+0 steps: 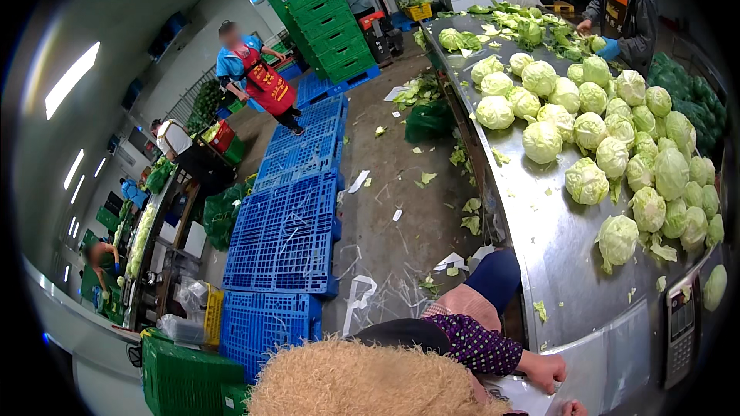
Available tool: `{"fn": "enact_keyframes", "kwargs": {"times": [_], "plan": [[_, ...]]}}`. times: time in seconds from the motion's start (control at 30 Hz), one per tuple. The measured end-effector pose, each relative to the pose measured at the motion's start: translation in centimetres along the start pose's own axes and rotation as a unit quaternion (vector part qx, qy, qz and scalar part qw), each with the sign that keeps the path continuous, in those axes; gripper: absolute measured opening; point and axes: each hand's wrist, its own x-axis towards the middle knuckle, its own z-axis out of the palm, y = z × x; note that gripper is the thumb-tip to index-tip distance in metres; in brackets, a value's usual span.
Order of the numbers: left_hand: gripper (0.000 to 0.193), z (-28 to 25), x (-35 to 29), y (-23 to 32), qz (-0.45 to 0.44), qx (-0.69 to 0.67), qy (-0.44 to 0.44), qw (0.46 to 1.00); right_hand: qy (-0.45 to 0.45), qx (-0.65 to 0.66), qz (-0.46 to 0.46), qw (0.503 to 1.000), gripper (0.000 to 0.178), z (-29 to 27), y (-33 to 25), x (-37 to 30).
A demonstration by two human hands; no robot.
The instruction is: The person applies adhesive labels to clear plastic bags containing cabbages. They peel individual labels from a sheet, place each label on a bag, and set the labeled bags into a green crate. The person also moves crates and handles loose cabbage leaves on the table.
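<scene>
At the lower right, my left hand (pixel 544 370) comes out of a purple polka-dot sleeve (pixel 479 345) and rests at the near end of the metal table (pixel 532 219). Its fingers are curled down, and what they hold is hidden. Beneath and beside it lies a white sheet (pixel 526 394). Clear plastic film (pixel 613 362) is spread over the table close by. Only a small part of my right hand (pixel 573 408) shows at the bottom edge, so its fingers cannot be read. Many pale green cabbages (pixel 590 131) cover the table beyond my hands.
A grey keypad device (pixel 680 331) stands at the table's right edge. Across the table, a person in a blue glove (pixel 609 48) handles leaves. Blue pallets (pixel 281 231) line the floor at left, with green crates (pixel 185 374) nearby. Leaves and paper scraps litter the floor (pixel 401 185).
</scene>
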Motion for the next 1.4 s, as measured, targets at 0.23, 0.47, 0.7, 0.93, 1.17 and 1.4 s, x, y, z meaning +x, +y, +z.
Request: {"fn": "enact_keyframes", "kwargs": {"times": [0.23, 0.47, 0.7, 0.93, 1.17, 1.4], "plan": [[0.03, -0.1, -0.2, 0.5, 0.014, 0.001, 0.0, 1.0, 0.003, 0.07, 0.038, 0.997, 0.032, 1.0, 1.8, -0.2], [0.029, -0.3, -0.3, 0.6, -0.007, -0.001, -0.002, 1.0, -0.004, 0.077, 0.046, 0.996, 0.032, 0.2, -1.0, -0.2], [0.029, -0.8, -0.3, 1.4, -0.018, -0.022, 0.02, 0.999, 0.001, 0.021, 0.041, 0.999, 0.035, 0.3, -0.3, 0.6], [0.028, -0.6, 0.0, 0.4, 0.034, 0.023, -0.005, 0.999, 0.122, 0.007, -0.036, 0.992, 0.034, -3.5, -6.3, -0.1], [0.021, 0.0, -0.4, 2.1, -0.013, -0.056, -0.023, 0.998, -0.205, 0.113, -0.748, 0.621, 0.042, -8.0, -37.2, -3.7], [0.018, 0.2, 0.1, 1.1, 0.029, -0.063, 0.028, 0.997, 0.002, 0.211, -0.284, 0.935, 0.02, -3.4, -23.4, 3.4]]}}
